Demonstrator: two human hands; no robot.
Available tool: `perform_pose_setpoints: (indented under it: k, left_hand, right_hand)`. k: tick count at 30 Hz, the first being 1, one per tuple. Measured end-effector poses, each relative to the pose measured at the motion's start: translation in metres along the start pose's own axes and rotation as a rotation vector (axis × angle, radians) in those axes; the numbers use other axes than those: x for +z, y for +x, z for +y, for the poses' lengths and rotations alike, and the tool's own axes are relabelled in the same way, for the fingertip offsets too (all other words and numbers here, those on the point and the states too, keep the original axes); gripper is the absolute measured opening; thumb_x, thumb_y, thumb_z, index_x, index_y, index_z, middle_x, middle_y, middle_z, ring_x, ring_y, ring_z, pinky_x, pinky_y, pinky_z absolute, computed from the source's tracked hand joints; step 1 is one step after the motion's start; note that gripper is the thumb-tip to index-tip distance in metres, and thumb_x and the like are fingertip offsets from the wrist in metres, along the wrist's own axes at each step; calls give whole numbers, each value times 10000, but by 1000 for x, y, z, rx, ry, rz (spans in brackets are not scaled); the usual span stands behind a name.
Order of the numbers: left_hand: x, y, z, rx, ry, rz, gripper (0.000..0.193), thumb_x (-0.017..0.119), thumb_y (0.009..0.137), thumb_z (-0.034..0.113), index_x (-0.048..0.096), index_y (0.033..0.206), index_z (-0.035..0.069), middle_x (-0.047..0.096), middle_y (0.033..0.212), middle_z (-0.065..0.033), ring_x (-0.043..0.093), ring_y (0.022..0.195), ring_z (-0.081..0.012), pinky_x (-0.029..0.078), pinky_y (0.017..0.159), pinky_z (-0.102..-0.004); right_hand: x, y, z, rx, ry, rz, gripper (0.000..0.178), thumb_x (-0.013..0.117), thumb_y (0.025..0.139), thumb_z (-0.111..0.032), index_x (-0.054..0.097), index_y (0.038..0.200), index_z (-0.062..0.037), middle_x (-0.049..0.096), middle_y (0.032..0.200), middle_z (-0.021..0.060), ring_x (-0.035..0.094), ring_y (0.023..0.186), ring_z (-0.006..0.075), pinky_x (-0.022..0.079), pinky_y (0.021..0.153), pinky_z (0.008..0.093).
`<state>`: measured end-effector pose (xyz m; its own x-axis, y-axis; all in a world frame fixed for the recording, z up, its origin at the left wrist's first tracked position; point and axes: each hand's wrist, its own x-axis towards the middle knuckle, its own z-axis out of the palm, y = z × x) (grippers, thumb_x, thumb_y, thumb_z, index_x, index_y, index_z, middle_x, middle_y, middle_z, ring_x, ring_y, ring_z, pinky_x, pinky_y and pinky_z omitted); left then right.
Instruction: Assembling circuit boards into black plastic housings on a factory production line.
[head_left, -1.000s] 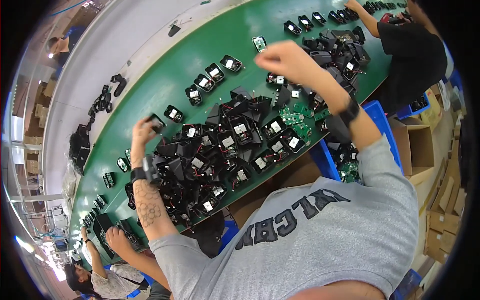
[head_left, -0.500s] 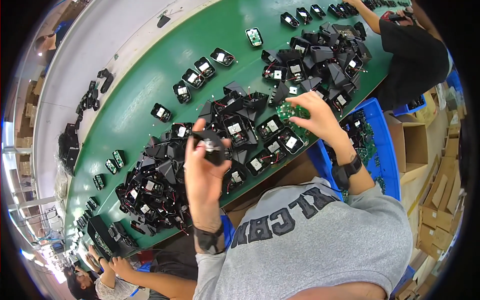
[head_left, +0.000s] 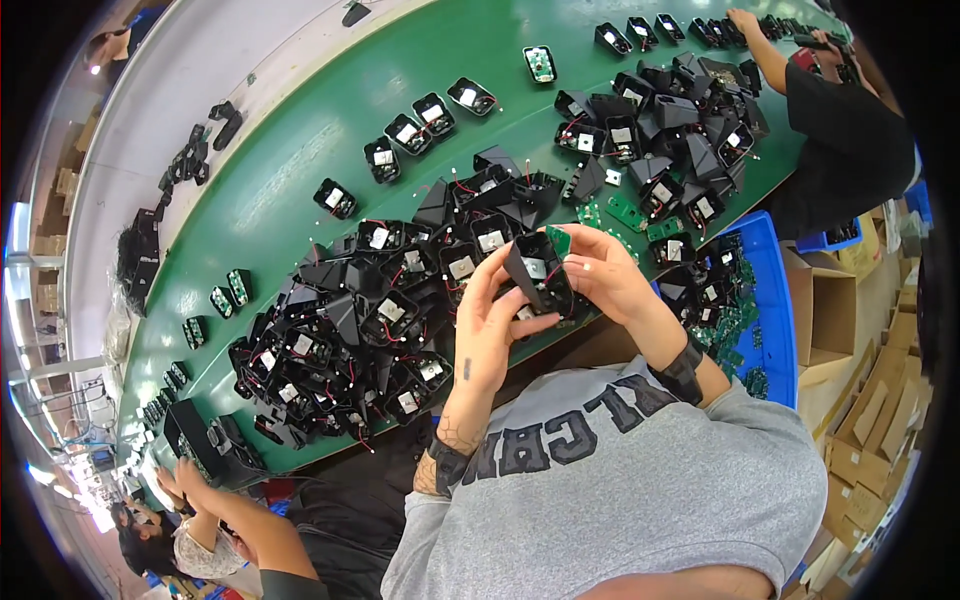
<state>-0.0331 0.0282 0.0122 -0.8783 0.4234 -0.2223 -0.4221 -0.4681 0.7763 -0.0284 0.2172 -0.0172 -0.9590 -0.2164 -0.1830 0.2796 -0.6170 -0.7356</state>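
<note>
Both hands meet just above the near edge of the green belt (head_left: 300, 190). The left hand (head_left: 490, 325) curls around a black plastic housing (head_left: 540, 275), fingers wrapped at its side and thumb underneath. The right hand (head_left: 600, 275) pinches a small green circuit board (head_left: 558, 240) at the housing's upper edge (fingertips closed on it). A heap of black housings (head_left: 370, 330) lies just beside the left hand.

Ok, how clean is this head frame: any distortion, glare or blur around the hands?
Head view: strong fisheye, the green belt bends toward a black rim; bright glare at the lower left edge; both hands and the black housing look sharp, evenly lit.
</note>
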Motion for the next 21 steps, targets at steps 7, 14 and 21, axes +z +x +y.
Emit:
perform_pose_setpoints:
  k: [7, 14, 21]
  left_hand:
    - [2, 0, -2, 8, -54, 25, 403, 511, 975, 120, 390, 1352, 43, 542, 1242, -134, 612, 1074, -232, 601, 803, -369]
    - [-4, 0, -1, 192, 34, 104, 355, 596, 941, 103, 463, 1261, 30, 576, 1171, -108, 613, 1018, -166, 558, 831, -332]
    - [-4, -4, 4, 282, 187, 154, 392, 660, 893, 55, 499, 1246, -4, 560, 1163, -88, 578, 1060, -156, 532, 824, -279]
  right_hand:
    - [3, -1, -6, -133, -225, 108, 462, 671, 834, -49, 537, 1271, 18, 598, 1230, 94, 602, 1050, 155, 493, 928, 306]
    - [1, -3, -10, -182, -44, 64, 506, 679, 856, -145, 509, 1292, 48, 631, 1133, 116, 637, 1035, 225, 507, 939, 365]
    - [-7, -1, -7, -223, -203, -27, 423, 678, 844, -46, 560, 1242, 36, 653, 1114, 135, 647, 1037, 229, 508, 933, 355]
